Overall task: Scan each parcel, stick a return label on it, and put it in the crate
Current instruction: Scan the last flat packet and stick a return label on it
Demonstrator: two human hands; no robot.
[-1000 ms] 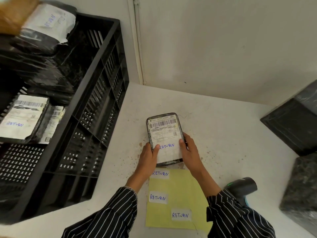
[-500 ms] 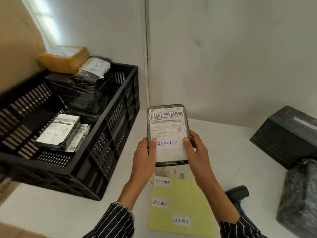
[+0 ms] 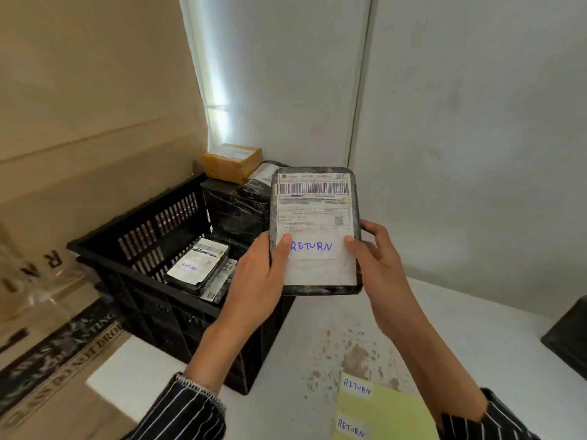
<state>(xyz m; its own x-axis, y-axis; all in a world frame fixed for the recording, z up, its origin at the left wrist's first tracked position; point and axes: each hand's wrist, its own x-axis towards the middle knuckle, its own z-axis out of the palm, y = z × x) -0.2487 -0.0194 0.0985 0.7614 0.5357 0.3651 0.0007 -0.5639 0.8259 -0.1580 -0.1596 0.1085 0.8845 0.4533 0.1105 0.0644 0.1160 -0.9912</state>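
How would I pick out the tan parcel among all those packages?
Find the black crate on the left. At its far corner, near the wall, black parcels are piled up, and the tan parcel lies on top of them. It alone is yellowish-brown; every neighbour is wrapped in black.

Black parcel point(image 3: 314, 211) bearing RETURN label point(image 3: 313, 247), upright, seemingly above the crate point(image 3: 158, 223) edge.

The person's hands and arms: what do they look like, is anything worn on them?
The left hand and right hand are bare: no gloves, and no rings or watch that I can see. The left sleeve and right sleeve are dark with thin white stripes. The left cuff has a pale stitched edge.
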